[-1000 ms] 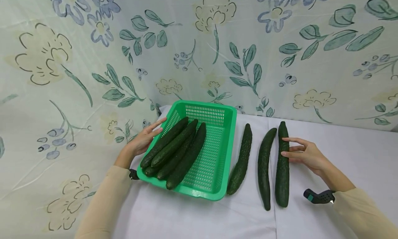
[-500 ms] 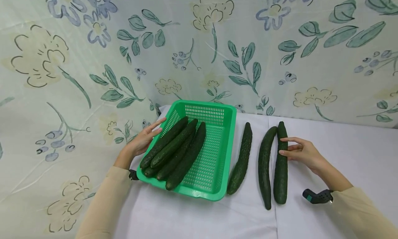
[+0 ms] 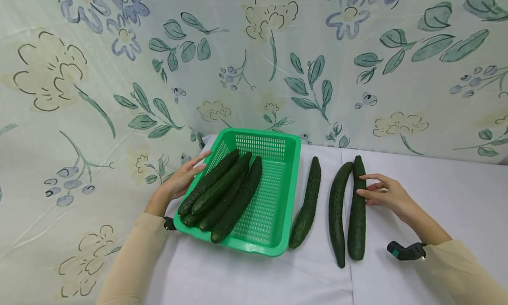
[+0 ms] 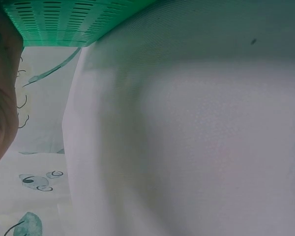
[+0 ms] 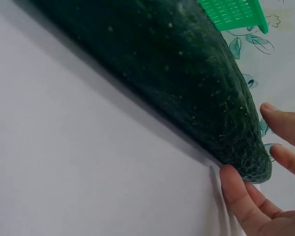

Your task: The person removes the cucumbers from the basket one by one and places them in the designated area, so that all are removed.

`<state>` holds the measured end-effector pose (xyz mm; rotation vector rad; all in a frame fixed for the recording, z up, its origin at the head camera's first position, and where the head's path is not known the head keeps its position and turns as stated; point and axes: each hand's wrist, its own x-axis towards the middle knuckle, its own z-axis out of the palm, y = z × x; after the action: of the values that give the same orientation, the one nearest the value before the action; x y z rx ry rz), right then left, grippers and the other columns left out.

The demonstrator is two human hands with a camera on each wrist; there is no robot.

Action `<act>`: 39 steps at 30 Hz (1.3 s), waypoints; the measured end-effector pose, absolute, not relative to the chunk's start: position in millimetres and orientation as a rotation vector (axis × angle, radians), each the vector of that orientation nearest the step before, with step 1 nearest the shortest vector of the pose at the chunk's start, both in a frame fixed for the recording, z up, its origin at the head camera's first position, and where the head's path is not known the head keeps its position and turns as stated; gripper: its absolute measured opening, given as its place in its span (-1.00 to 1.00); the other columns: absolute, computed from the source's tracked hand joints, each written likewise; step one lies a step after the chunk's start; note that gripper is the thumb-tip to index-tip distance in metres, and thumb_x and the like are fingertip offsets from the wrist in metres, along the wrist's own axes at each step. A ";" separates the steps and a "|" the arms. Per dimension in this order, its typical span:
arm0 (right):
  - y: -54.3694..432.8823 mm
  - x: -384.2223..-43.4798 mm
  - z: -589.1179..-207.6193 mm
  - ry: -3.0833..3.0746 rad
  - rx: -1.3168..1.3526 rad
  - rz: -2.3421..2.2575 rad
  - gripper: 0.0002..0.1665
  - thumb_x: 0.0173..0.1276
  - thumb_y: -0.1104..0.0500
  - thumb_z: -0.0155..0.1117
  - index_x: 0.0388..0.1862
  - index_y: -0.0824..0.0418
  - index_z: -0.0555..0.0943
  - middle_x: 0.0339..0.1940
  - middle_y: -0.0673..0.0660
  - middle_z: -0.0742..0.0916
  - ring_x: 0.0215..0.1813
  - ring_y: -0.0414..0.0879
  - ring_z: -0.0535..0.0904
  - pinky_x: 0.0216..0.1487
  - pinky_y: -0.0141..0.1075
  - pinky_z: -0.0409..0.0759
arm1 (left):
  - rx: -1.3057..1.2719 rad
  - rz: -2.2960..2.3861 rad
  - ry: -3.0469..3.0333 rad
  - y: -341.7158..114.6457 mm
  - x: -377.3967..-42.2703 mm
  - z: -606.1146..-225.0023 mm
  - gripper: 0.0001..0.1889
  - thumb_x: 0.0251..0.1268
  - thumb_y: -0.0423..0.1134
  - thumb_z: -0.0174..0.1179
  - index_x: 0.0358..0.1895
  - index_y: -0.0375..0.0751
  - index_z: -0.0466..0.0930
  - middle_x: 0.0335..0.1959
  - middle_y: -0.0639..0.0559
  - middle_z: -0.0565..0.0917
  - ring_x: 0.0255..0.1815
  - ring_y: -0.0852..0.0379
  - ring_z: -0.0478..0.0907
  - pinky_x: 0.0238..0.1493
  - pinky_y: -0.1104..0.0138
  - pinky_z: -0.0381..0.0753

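White cloth [image 3: 222, 274] is spread beneath the green basket [image 3: 294, 188], and a flower-printed backdrop [image 3: 274, 75] is hung behind it. Several cucumbers [image 3: 238, 199] are heaped in the basket's left part; to its right a bumpy cucumber [image 3: 307, 208], a curved cucumber [image 3: 336, 212] and, farthest from it, a straight cucumber [image 3: 357, 225] are laid side by side. The straight cucumber is touched by the right hand [image 3: 390, 199] forward of its middle, with index finger and thumb set apart over it; whether a firm pinch is made cannot be told. By the left hand [image 3: 180, 179], its fingers spread, the basket's left rim is touched.

The straight cucumber is judged stiff and fairly weighty, likely to roll if pressed off-centre, and not very fragile, its speckled skin perhaps slightly slick. It is best grasped across its thickness near the middle, where balance is expected, rather than by the tapered tip. Its long axis is aimed toward the backdrop, roughly parallel with the basket's right side, the narrower end turned away and the thicker, rounded end nearest
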<state>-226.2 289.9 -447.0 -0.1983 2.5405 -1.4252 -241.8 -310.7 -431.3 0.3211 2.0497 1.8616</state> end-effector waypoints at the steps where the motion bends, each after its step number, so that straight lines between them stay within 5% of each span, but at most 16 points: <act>1: 290.6 -226.1 -445.7 2.550 -0.190 -1.424 -0.19 0.42 0.03 0.36 0.44 0.42 0.29 0.08 0.49 0.50 -0.29 0.02 0.72 -0.23 -0.30 0.69 | 0.325 1.855 2.062 -310.9 -242.0 -431.6 -0.42 0.66 -0.02 -0.12 0.62 0.23 0.00 0.63 0.12 -0.31 0.61 -0.06 -0.31 0.49 -0.15 -0.08; 3: 291.9 -226.5 -442.9 2.572 -0.180 -1.419 -0.18 0.42 0.00 0.36 0.45 0.41 0.29 0.10 0.50 0.49 -0.28 0.01 0.72 -0.22 -0.30 0.69 | 0.335 1.843 2.083 -311.2 -242.2 -432.0 -0.42 0.66 -0.03 -0.12 0.62 0.22 0.00 0.63 0.11 -0.34 0.60 -0.02 -0.44 0.50 -0.15 -0.19; 12: 292.2 -230.8 -428.6 2.618 -0.201 -1.501 -0.17 0.41 0.04 0.38 0.46 0.43 0.27 0.15 0.50 0.50 -0.19 -0.20 0.70 -0.14 -0.33 0.69 | 0.324 1.837 2.093 -311.4 -241.1 -432.3 -0.42 0.65 -0.01 -0.11 0.62 0.23 0.01 0.63 0.10 -0.37 0.60 -0.02 -0.49 0.50 -0.15 -0.26; 20: 281.7 -233.9 -407.2 2.575 -0.231 -1.616 -0.26 0.42 0.04 0.36 0.40 0.36 0.32 0.12 0.44 0.50 -0.21 -0.11 0.73 -0.13 -0.29 0.70 | 0.339 1.894 1.989 -311.2 -241.8 -432.4 -0.43 0.67 -0.03 -0.17 0.63 0.24 -0.04 0.63 0.01 -0.26 0.39 -0.03 0.35 0.18 0.15 0.56; 28: 255.9 -242.4 -375.9 2.436 -0.267 -1.784 -0.40 0.42 0.13 0.35 0.36 0.22 0.38 0.11 0.38 0.47 -0.20 -0.12 0.74 -0.09 -0.22 0.70 | 0.335 1.887 2.008 -310.9 -241.5 -431.9 -0.44 0.66 -0.02 -0.15 0.62 0.26 -0.01 0.63 0.08 -0.27 0.48 -0.05 0.22 0.18 0.22 0.55; 33: 229.6 -247.2 -359.8 2.340 -0.306 -1.867 -0.39 0.42 0.19 0.34 0.37 0.25 0.36 0.10 0.39 0.45 -0.19 -0.17 0.74 -0.10 -0.20 0.70 | 0.345 1.923 1.957 -310.4 -239.0 -430.9 -0.44 0.68 -0.06 -0.18 0.63 0.24 -0.03 0.63 0.01 -0.18 0.32 0.08 0.44 0.13 0.20 0.59; 39: 194.7 -251.9 -346.2 2.265 -0.323 -1.900 -0.28 0.43 0.21 0.33 0.45 0.37 0.28 0.11 0.39 0.47 -0.15 -0.11 0.74 -0.07 -0.14 0.69 | 0.366 1.936 1.919 -311.5 -240.4 -431.1 -0.43 0.68 -0.09 -0.19 0.63 0.21 -0.06 0.62 -0.10 -0.13 0.26 0.14 0.49 0.10 0.21 0.61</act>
<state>-251.9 194.7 -346.2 -0.3225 2.2651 -1.8997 -240.4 -311.5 -431.1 0.3662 1.9194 1.9357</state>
